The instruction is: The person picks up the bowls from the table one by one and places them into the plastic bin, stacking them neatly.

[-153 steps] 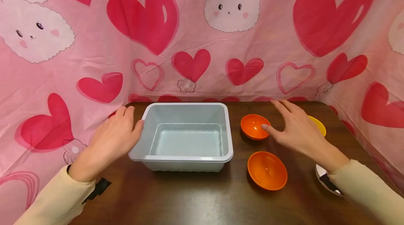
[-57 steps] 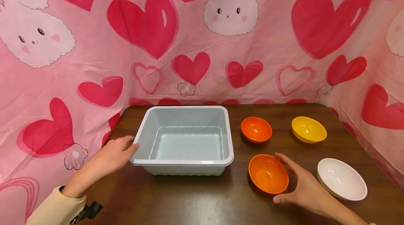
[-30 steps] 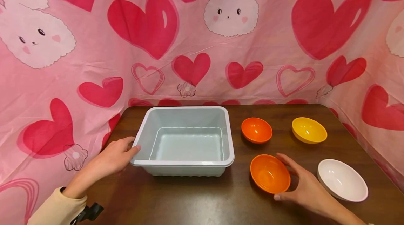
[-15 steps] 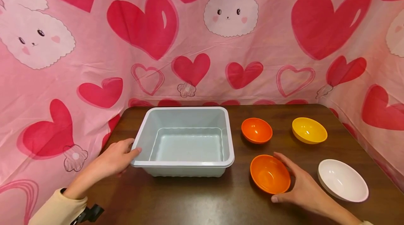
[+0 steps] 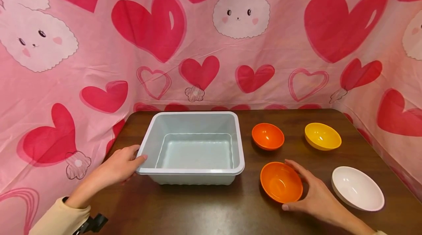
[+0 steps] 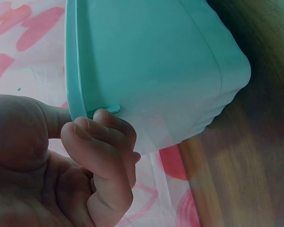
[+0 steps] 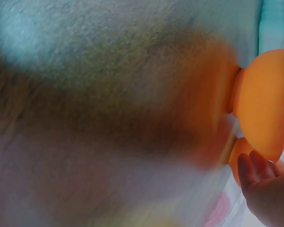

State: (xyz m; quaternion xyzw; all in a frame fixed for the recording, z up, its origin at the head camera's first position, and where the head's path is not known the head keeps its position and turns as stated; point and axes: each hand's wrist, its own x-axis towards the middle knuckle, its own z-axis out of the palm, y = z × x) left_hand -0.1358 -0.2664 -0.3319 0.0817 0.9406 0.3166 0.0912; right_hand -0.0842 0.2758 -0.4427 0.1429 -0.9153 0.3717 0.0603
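Note:
A pale grey plastic tub point(image 5: 191, 171) stands left of centre on the table. My left hand point(image 5: 122, 163) grips its left rim near the front corner, thumb over the inside. In the left wrist view, the curled fingers point(image 6: 106, 151) sit under the rim of the tub point(image 6: 156, 61). My right hand point(image 5: 313, 193) spans the right side of the nearer orange bowl point(image 5: 281, 182), thumb at the front and fingers behind. The right wrist view has fingertips point(image 7: 255, 168) against the outside of this bowl point(image 7: 265, 104), which rests upright on the table.
Behind the held bowl stands a second orange bowl point(image 5: 268, 136). A yellow bowl point(image 5: 323, 136) is at the back right, and a white bowl point(image 5: 357, 188) lies right of my right hand. The dark wooden table point(image 5: 197, 209) is enclosed by a pink heart-patterned cloth point(image 5: 204, 37).
Both hands came down from above the table: the left onto the tub's rim, the right from near the back bowls to the nearer orange bowl. Over the last second they hardly move.

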